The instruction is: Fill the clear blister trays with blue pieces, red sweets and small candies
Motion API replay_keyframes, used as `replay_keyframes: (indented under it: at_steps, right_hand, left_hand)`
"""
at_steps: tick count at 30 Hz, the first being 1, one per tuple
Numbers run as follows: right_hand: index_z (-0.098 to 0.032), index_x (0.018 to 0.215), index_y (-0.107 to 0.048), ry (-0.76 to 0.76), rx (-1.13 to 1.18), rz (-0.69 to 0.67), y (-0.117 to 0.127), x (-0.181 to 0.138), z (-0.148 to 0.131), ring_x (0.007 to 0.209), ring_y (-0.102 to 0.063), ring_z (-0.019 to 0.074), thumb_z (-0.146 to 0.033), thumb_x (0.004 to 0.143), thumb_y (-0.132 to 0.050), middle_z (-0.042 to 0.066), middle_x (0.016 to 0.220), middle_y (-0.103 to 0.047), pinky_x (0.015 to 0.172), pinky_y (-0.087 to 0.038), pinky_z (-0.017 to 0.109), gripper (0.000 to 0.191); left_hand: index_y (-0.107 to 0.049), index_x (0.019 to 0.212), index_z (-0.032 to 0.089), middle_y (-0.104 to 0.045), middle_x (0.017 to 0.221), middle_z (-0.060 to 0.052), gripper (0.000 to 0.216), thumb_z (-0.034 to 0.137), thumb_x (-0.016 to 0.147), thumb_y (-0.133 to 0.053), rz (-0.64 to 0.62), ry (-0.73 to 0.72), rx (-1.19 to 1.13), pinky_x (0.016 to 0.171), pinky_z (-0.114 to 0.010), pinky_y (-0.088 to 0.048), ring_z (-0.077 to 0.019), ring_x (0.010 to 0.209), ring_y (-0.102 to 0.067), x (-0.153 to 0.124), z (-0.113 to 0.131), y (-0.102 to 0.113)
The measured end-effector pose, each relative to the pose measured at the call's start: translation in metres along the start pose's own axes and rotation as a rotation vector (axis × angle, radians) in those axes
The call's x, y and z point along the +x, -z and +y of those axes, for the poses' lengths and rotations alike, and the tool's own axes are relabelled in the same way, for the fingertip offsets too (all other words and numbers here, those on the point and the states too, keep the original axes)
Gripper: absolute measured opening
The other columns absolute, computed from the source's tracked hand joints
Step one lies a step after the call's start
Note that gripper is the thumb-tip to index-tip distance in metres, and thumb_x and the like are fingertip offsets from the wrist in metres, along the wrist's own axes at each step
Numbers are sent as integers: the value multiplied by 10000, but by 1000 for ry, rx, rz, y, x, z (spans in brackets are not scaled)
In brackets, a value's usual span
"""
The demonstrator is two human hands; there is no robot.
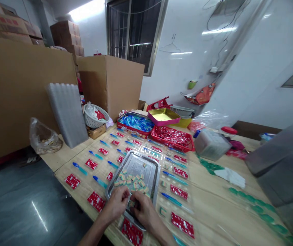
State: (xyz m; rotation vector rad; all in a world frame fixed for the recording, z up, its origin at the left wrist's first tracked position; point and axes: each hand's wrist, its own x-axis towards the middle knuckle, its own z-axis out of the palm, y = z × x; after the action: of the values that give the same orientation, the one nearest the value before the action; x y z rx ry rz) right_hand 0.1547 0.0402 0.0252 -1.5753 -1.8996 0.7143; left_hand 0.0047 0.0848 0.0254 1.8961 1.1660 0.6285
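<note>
Both my hands rest at the near end of a metal tray (pixel 146 163) that holds several small striped blocks (pixel 132 181). My left hand (pixel 117 204) and my right hand (pixel 144 209) are curled, their fingertips meeting over small blocks at the tray's near edge. What each pinches is too small to name. Around the tray lie clear sleeves with red packets (pixel 96 201) and blue pens (pixel 100 181) laid in rows on the wooden table (pixel 213 212).
Behind the rows stand a tin of blue pens (pixel 135 123), a red basket of red packets (pixel 173 136), a yellow-lined tray (pixel 163 117) and a white basket (pixel 95 118). Large cardboard boxes (pixel 20 92) line the left. A clear lidded container (pixel 210 143) and green pieces (pixel 251 200) lie right.
</note>
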Motion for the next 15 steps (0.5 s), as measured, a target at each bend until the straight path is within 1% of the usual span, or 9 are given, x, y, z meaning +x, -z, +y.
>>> replay_keyframes:
  at_steps: [4,10,15]
  right_hand:
    - [-180,699,-526,3,13,-4,0,0,-2,728,-502,160,-27,554,-480,9,756,-583,668,-343,252,216]
    - [-177,706,-530,-41,-41,-6,1,0,0,733,-496,160,-15,538,-485,3,754,-574,678,-330,262,237]
    - [-181,721,-539,-51,-23,-10,8,-2,-7,722,-493,161,-34,565,-492,2,749,-562,667,-332,263,220]
  left_hand:
    - [-572,747,166,-572,754,-12,227,27,622,-444,-9,-10,8,708,-273,-370,-175,779,-522,2,-1,-1]
    - [-580,792,173,-563,734,-2,256,32,624,-449,4,-21,-6,698,-252,-381,-170,781,-520,0,-9,1]
    - [-578,875,189,-552,760,13,348,31,584,-475,-99,-83,40,703,-243,-377,-162,782,-506,-6,-6,8]
